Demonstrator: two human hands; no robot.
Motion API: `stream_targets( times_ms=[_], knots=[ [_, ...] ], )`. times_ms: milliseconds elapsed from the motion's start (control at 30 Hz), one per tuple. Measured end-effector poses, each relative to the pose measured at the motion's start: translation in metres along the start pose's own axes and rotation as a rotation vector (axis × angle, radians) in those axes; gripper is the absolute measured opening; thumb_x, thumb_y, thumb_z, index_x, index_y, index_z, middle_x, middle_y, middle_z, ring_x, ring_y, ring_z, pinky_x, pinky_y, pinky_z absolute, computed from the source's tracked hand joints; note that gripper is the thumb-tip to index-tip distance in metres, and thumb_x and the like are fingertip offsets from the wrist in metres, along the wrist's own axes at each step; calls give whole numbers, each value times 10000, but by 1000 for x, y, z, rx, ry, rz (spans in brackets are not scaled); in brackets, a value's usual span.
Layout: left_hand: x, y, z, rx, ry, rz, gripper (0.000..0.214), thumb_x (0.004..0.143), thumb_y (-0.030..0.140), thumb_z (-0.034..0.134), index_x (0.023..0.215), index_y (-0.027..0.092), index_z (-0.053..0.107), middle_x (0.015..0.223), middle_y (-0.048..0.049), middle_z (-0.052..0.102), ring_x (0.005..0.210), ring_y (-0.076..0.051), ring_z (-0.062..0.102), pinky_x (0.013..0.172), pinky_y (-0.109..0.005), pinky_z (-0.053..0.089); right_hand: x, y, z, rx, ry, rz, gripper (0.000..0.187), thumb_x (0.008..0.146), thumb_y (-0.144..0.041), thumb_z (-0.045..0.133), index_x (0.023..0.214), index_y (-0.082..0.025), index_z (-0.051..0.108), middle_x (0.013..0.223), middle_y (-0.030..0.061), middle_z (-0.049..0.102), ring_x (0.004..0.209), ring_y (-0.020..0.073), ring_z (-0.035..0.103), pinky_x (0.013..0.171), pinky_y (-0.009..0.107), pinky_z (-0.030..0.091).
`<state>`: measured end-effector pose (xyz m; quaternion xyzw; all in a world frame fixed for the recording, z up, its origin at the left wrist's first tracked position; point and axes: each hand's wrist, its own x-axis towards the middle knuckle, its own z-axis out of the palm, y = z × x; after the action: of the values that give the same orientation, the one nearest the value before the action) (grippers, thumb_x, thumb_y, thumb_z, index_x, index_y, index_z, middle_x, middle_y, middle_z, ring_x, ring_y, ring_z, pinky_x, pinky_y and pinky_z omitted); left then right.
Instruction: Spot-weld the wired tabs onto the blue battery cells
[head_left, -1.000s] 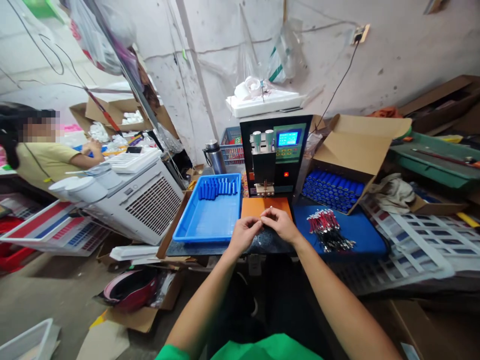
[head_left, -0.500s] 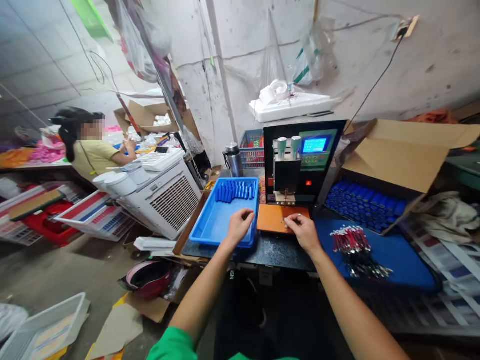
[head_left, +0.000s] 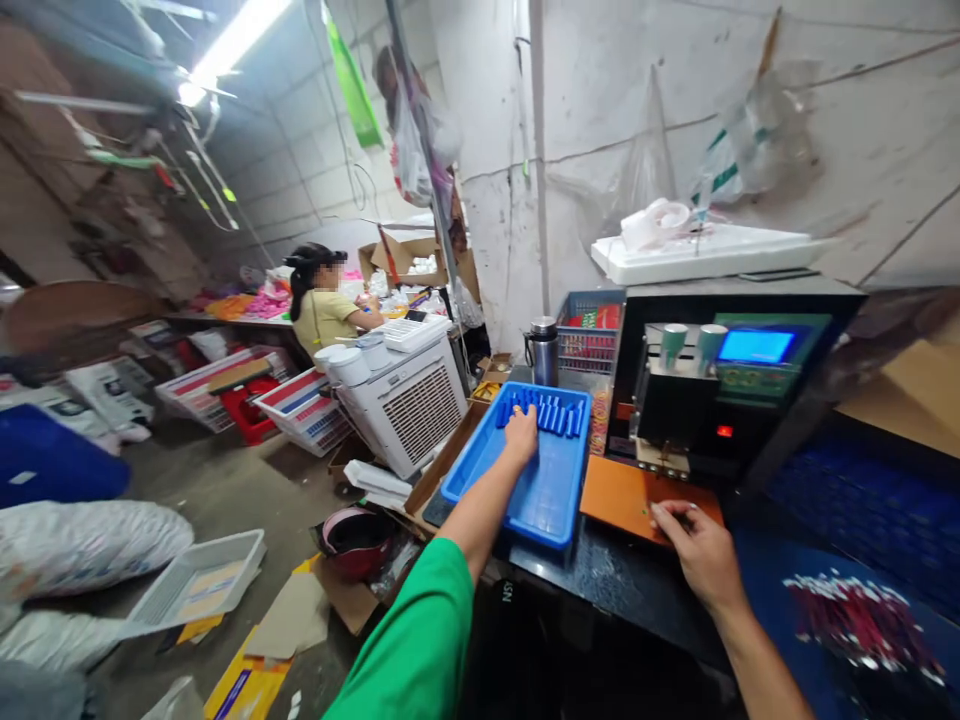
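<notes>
My left hand (head_left: 521, 435) reaches into the blue tray (head_left: 546, 505), its fingertips at the row of blue cylindrical cells (head_left: 559, 414) along the tray's far end. Whether it grips one is too small to tell. My right hand (head_left: 697, 545) is over the orange plate (head_left: 619, 492) of the black machine (head_left: 679, 420), thumb and forefinger pinched together near its front edge. What they hold, if anything, I cannot make out. A lit blue screen (head_left: 756, 346) shows on the machine, above the plate and to the right.
Red and black wire leads (head_left: 862, 620) lie in a bundle on the right. A steel flask (head_left: 543, 352) and a blue-grey crate (head_left: 574, 345) stand behind the tray. A white air cooler (head_left: 409, 395) stands left; beyond it a person (head_left: 322, 305) sits at another table.
My left hand has moved from the tray's near right edge to the cells at its far end. The view has swung left. My right hand stays pinched over the orange plate.
</notes>
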<state>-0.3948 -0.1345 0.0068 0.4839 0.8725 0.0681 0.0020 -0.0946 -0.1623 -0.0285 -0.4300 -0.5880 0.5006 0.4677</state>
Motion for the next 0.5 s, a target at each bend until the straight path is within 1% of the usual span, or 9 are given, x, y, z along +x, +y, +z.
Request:
stream_targets(
  times_ms=[167, 267, 400, 500],
  knots=[
    [-2, -2, 11, -9, 14, -13, 513, 922, 51, 356, 1408, 206, 410, 1427, -229, 428, 1178, -282, 586, 942, -388, 497, -4, 0, 0, 24, 11, 58, 556, 559, -688, 758, 735, -166, 681, 706, 73, 695, 638, 228, 675, 624, 306, 570],
    [-4, -4, 13, -25, 10, -19, 506, 900, 45, 412, 1383, 195, 423, 1384, -229, 457, 1165, -286, 595, 930, -383, 499, -5, -2, 0, 49, 25, 86, 578, 516, -690, 782, 733, -163, 684, 708, 70, 695, 640, 231, 681, 617, 304, 587],
    [-10, -3, 7, -59, 8, -33, 531, 836, 80, 560, 1344, 167, 436, 1274, -216, 519, 1113, -296, 618, 890, -367, 507, -6, -5, 0, 56, 20, 108, 569, 502, -677, 785, 717, -161, 684, 728, 79, 704, 658, 244, 692, 614, 306, 602],
    [-20, 0, -2, -116, 30, -31, 502, 851, 145, 555, 1338, 141, 437, 1230, -200, 540, 1083, -287, 624, 884, -364, 504, -6, -9, -1, 23, 20, 100, 529, 507, -638, 778, 709, -157, 697, 688, 80, 701, 635, 246, 686, 605, 306, 595]
  ],
)
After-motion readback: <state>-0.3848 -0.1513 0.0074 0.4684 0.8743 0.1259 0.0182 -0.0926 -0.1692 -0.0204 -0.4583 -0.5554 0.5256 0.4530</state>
